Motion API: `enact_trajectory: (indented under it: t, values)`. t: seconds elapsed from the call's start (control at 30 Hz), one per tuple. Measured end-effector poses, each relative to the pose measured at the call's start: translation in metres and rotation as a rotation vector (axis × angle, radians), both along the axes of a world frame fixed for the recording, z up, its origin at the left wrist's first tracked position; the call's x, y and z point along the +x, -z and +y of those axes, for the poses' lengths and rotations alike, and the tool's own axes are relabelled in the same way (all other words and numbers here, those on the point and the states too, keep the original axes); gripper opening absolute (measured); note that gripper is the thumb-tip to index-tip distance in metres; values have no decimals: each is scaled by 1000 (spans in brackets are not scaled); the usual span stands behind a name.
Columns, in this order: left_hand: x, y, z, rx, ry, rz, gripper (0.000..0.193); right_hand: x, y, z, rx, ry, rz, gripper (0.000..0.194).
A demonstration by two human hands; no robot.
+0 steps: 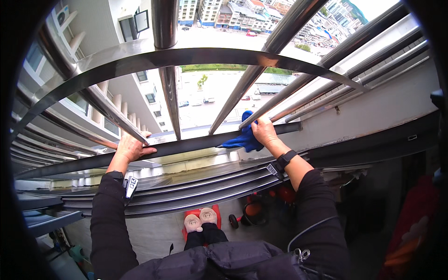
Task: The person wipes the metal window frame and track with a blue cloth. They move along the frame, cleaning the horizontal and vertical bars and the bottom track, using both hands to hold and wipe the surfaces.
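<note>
My left hand (131,147) grips the flat bottom rail (196,139) of a metal window guard, its thumb on the near side and its fingers by the foot of a slanting round bar (113,113). A blue cloth (246,134) is in my right hand (264,131), pressed against the lower end of another round bar (276,99). Part of the cloth hangs down over the bottom rail. The right fingers are partly hidden behind the bar and cloth.
A curved flat crossbar (217,57) ties the upright bars together. Sliding-window tracks (196,190) run below my arms. My slippered feet (200,219) stand on a red stool (218,211). Beyond the bars, a street with cars lies far below.
</note>
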State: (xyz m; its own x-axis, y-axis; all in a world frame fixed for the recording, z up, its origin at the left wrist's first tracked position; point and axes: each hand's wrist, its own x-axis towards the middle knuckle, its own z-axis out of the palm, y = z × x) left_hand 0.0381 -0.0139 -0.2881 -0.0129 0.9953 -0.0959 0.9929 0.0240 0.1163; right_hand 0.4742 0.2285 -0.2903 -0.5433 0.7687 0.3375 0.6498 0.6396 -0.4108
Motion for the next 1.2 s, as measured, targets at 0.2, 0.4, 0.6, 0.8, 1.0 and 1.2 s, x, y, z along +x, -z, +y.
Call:
enact_trajectory:
  t: [0.2, 0.4, 0.6, 0.8, 1.0, 1.2]
  values:
    - [-2, 8, 0, 11, -21, -31, 64, 16, -16, 6, 260, 2, -819, 35]
    - [-4, 15, -2, 77, -38, -97, 61, -9, -20, -19, -186, 273, -524, 30]
    - [-6, 20, -2, 112, -25, -87, 59, -2, -37, -57, -604, 377, -352, 25]
    - [-4, 17, -3, 62, -71, -92, 62, -49, -31, -83, -59, 75, 102, 43]
    - [-5, 18, -3, 109, -5, -37, 59, -98, 0, -67, -293, 84, 45, 51]
    - [-5, 18, -2, 52, -10, -75, 64, -82, -5, -80, -57, -126, -57, 82]
